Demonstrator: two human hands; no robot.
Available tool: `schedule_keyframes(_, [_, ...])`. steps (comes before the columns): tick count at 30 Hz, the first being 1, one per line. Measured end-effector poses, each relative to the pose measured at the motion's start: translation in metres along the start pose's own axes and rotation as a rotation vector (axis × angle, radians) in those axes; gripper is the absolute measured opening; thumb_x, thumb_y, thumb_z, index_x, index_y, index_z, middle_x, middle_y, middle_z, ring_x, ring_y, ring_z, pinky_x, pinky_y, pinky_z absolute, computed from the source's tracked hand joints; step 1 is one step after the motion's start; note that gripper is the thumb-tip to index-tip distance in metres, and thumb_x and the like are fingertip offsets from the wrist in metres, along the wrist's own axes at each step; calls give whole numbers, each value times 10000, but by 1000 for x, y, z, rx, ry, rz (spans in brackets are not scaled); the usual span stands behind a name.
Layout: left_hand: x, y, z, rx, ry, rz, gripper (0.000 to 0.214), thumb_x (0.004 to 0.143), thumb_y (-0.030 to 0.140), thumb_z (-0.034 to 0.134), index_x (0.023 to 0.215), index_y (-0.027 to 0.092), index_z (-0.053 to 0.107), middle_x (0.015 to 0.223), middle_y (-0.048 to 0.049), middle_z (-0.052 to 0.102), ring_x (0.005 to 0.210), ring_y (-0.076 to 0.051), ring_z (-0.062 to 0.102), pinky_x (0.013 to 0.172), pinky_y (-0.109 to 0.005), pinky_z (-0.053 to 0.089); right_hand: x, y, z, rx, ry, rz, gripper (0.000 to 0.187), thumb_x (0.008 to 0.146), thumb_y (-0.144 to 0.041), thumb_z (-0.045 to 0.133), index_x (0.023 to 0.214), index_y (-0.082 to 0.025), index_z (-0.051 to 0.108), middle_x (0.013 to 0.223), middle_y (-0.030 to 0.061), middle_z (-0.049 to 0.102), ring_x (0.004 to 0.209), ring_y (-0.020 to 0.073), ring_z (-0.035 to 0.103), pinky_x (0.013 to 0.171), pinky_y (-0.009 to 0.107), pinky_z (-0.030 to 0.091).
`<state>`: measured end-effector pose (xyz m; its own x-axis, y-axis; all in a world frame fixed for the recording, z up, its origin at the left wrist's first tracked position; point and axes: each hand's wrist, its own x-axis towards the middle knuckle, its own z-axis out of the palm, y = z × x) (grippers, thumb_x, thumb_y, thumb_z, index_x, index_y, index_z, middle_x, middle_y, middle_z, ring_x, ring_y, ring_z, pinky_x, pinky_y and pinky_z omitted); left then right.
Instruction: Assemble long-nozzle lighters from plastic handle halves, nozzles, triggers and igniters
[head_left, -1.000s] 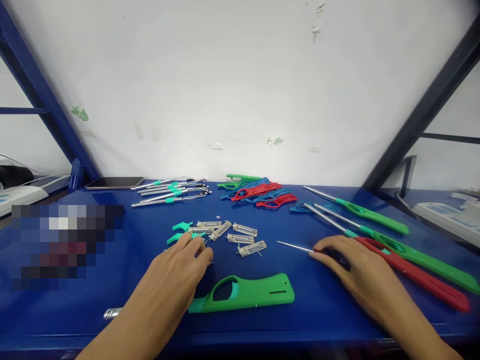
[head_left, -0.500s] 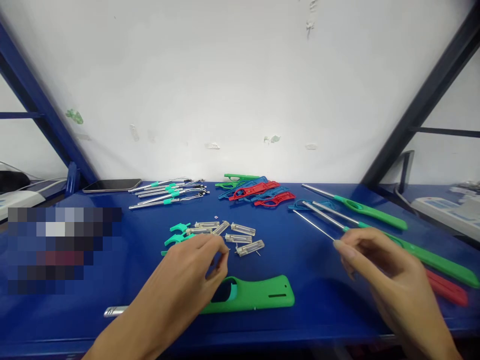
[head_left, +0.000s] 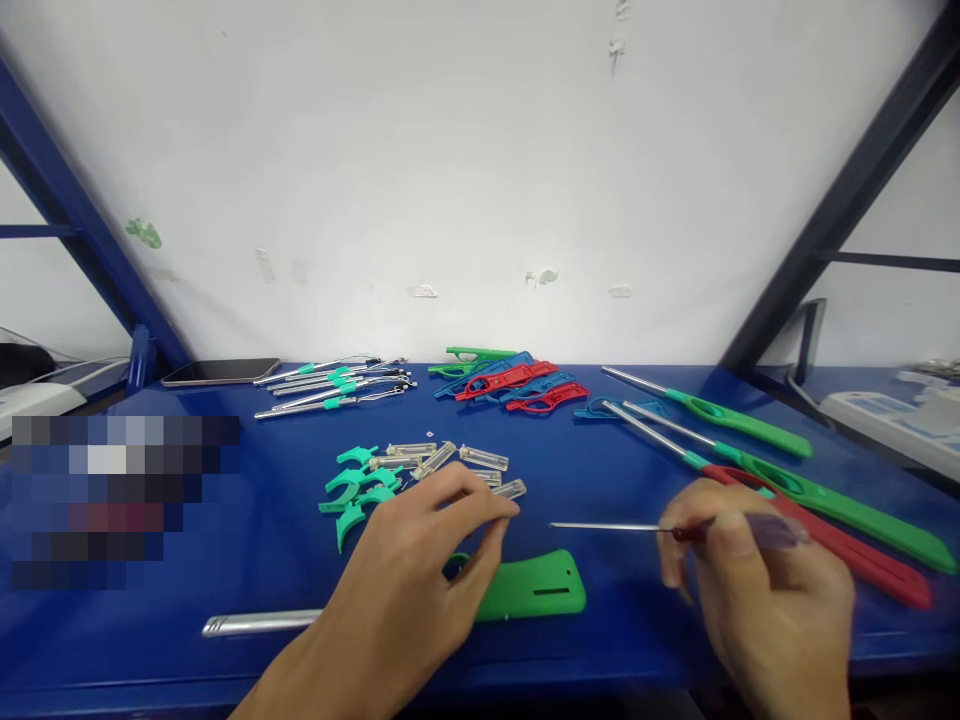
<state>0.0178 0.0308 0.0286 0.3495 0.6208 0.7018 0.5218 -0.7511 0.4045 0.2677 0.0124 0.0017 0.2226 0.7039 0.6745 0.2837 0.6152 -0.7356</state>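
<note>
A thin screwdriver with a translucent dark red handle lies in the closed fingers of my right hand, its shaft pointing left. My left hand has thumb and index finger pinched beside the nearest clear fuel tank; what they hold, if anything, is hidden. Beneath that hand, a green stick lighter lies flat near the table's front edge. Its metal tube sticks out to the left, and my hand covers its middle.
Several teal triggers and clear tanks lie beyond my left hand. Metal lighter tubes with wires are back left. Red, blue and green shells are piled at the back. Stick lighters lie right; a phone is far left.
My right hand has turned the screwdriver nearly level, tip pointing left, and shifted lower. My left hand has moved right toward the nearest tank, uncovering more teal triggers.
</note>
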Motion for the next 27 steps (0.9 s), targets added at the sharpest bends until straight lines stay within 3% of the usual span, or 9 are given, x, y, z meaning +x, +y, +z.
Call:
schedule_keyframes(7, [-6,0,10,-80,-84,54,327,1060,47,536,1191,214,785,1008,-23,716,755,-94,688,633,-167,522,-7,2,0,68,-56,-88,300,1079,-464,644,895,-249,743,600,-12,620,491,135,575,421,251,413])
schedule_keyframes(13, [-11,2,19,15,-21,49,300,1056,86,609,1293,238,712,1017,-3,777,852,-133,763,771,-216,596,-9,5,-6,125,-100,-95,277,1092,-447,617,928,-256,731,632,-7,649,453,142,592,395,256,422])
schedule_keyframes(22, [-23,8,23,173,-114,73,495,1068,87,548,1515,299,526,1095,8,789,915,-176,776,684,-268,577,-4,-8,2,68,-182,-100,353,1062,-541,654,864,-273,768,578,-11,666,512,138,594,422,233,403])
schedule_keyframes(27, [-28,7,22,193,-133,87,517,1056,81,553,1525,295,516,1082,18,783,895,-179,765,648,-283,547,-3,-10,2,17,-217,-144,366,1077,-530,632,849,-269,749,586,-10,667,511,132,565,432,228,418])
